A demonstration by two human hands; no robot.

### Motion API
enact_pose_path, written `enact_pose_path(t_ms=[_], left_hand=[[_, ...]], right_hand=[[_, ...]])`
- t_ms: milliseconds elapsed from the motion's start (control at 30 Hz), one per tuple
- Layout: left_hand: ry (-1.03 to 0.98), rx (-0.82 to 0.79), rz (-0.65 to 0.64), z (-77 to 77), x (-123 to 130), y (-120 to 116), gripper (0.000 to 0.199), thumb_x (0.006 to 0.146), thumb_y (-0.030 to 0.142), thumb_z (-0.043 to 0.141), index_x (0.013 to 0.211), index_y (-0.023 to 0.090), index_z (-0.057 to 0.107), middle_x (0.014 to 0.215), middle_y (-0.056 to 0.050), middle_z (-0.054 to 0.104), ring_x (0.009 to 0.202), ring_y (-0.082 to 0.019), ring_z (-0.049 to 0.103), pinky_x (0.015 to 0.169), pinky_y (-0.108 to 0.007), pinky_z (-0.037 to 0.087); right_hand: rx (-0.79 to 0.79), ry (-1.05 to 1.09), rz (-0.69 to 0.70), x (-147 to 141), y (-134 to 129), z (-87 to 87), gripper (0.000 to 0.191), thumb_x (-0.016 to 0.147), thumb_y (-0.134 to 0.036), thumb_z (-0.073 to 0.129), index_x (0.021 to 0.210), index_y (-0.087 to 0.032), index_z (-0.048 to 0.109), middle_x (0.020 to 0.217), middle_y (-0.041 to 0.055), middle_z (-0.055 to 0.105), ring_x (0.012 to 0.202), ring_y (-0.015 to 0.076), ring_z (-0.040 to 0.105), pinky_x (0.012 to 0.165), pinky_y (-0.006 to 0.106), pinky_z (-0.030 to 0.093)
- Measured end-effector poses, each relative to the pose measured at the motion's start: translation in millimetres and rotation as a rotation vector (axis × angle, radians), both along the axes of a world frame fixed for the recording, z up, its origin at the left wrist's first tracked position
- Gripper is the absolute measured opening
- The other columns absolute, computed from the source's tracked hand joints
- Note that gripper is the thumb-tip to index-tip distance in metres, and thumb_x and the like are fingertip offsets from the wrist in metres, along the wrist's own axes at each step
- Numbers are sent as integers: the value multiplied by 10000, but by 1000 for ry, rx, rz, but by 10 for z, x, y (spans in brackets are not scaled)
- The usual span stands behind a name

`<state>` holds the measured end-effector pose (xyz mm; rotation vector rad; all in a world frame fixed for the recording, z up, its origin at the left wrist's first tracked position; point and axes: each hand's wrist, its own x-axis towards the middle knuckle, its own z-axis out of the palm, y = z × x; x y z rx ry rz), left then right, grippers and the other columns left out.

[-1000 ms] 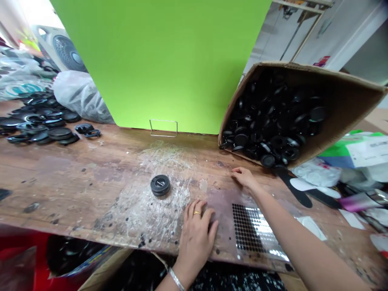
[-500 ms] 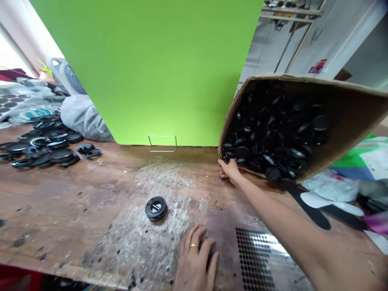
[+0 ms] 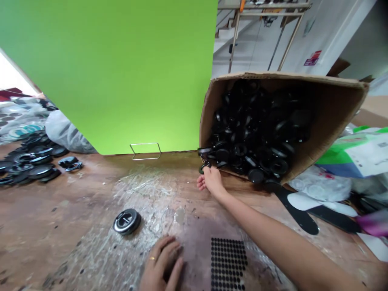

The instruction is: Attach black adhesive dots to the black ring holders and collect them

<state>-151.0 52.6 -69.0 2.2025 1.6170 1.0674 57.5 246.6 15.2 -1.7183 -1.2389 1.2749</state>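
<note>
Right hand (image 3: 211, 180), arm (image 3: 260, 230) outstretched, pinches a black part (image 3: 202, 167) beside the box (image 3: 330, 121); left hand (image 3: 160, 264) rests half-curled.

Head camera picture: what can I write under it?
The right hand touches a black piece by the open cardboard box.

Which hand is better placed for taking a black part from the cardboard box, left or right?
The right hand, I would say: it is at the mouth of the cardboard box, close to a black part. The left hand rests on the table, farther away.
</note>
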Motion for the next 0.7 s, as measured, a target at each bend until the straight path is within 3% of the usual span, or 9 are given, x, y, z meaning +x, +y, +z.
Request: enact_pose_path(t_ms=[133,233,267,333,400,467,567,700], left_hand=[[-539,-419,141,370,126,82,415,861,508,591,1185,248,596,1220,-114,637,1126,-296,625,967,-473,518],[-983,-648,6,653,363,147,630,884,606,498,1415,290,376,1318,-135,556,1081,-274,640,887,-472,550],[-1052,-736,-60,725,464,150,646,880,612,503,1427,295,370,1300,-134,567,1039,-265,653,858,-460,557],[-1076,-856,-155,821,665,127,563,857,569,578,1310,238,539,1147,-116,645,922,-227,670,802,-371,557],[-1049,-902,-173,855,817,83,394,848,511,613,992,154,698,868,-80,679,752,-171,645,687,-259,526],[-1076,-889,-92,853,890,45,343,846,470,614,762,143,676,682,-31,621,625,-128,581,575,-203,472],[-1198,-852,64,838,871,28,361,815,512,641,732,161,622,636,10,578,554,-109,531,502,-192,443],[-1384,-842,145,840,792,52,486,721,622,704,734,150,591,630,18,575,535,-97,534,486,-185,451]], right_hand=[[115,-130,185,445,-719,116,267,979,-351,447,893,-154,607,675,-11,611,570,106,572,582,243,474],[244,-244,316,713,-1266,182,206,901,-303,516,742,-194,589,611,-7,594,595,126,554,605,234,399],[270,-274,350,771,-1423,189,169,870,-288,540,737,-200,595,610,-4,596,601,135,553,606,240,381],[299,-319,407,854,-1683,171,124,837,-275,557,748,-208,611,595,-1,591,584,149,548,598,253,359],[301,-331,452,927,-1877,111,142,866,-305,531,817,-219,632,603,-1,600,572,157,553,590,261,361],[283,-290,448,1019,-2022,18,182,917,-352,482,933,-235,621,680,0,634,615,161,579,598,260,392],[266,-273,376,1164,-2198,-154,122,925,-306,475,917,-235,574,764,-7,632,681,151,589,634,257,432],[301,-424,400,1203,-2391,-339,133,896,-167,470,800,-212,551,845,11,604,753,153,593,697,273,445]])
